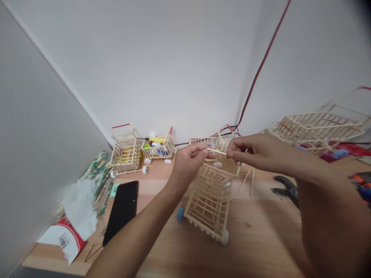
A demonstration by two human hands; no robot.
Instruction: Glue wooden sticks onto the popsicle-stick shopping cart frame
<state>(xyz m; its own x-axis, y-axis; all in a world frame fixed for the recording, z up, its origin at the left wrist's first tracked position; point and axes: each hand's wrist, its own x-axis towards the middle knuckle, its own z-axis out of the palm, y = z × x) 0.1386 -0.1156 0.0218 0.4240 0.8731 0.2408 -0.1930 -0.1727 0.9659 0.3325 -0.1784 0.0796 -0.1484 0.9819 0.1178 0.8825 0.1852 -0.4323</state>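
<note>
A short, pale wooden stick (217, 151) spans the gap between my two hands. My left hand (193, 156) pinches its left end between thumb and fingers, and my right hand (246, 151) grips the right end. Just below them stands a small shopping cart made of wooden sticks (207, 197), with a blue wheel (180, 213) at its left corner and a whitish wheel (225, 237) at its right corner. My hands partly cover another stick cart (203, 142) behind. Two loose sticks (252, 183) lie to the right of the near cart.
More stick carts stand along the wall: one with a red handle (124, 152), one holding colourful items (158, 148), and a larger one (319, 125). On the left are a black phone (121, 212), wrapped sticks (100, 170) and a white plastic bag (81, 204). Black-handled pliers (286, 189) lie right.
</note>
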